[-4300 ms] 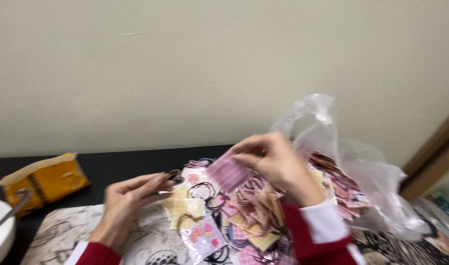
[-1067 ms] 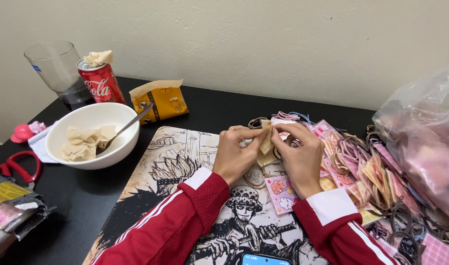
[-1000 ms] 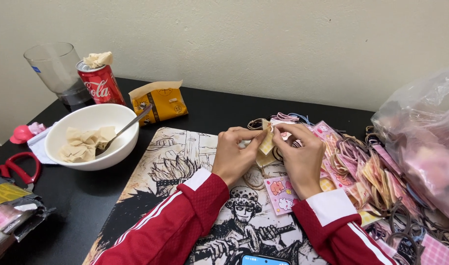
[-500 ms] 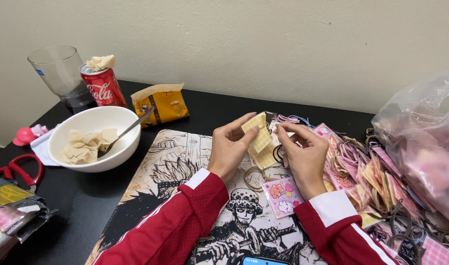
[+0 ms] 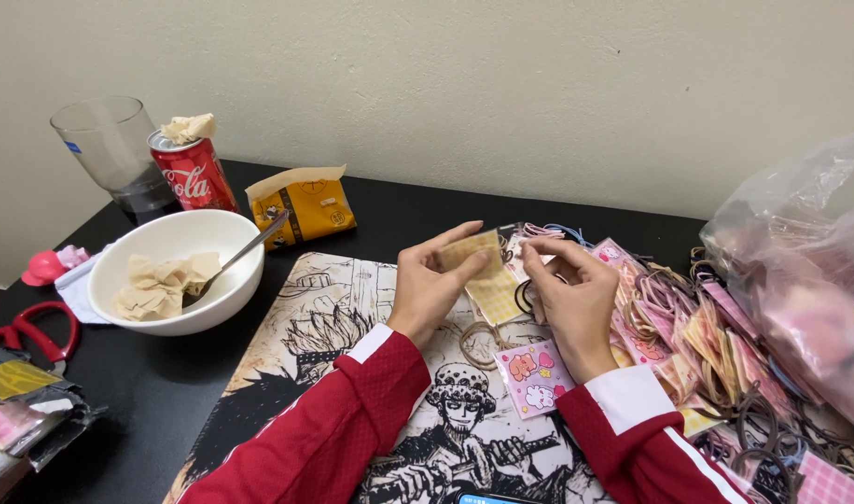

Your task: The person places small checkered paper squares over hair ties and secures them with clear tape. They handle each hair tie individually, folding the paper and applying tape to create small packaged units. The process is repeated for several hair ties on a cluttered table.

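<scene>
Even, soft indoor light, moderately bright, seemingly from above. Shadows faint: soft one under white bowl (image 5: 175,271), under both hands. Mild sheen on clear plastic bag (image 5: 800,280) and drinking glass (image 5: 114,149). Focus sharp at centre; slight wide-angle stretch at edges. Little motion blur.

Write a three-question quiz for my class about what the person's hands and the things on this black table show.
1. True or false: the left hand pinches a small yellow checked card.
2. What lies in the white round bowl? A) crumpled tissue and a metal spoon B) coins C) scissors
3. Which side of the printed black-and-white mat holds the clear plastic bag?

Key: 1 true. 2 A. 3 the right side; the right hand works near the pile of cards there.
</scene>
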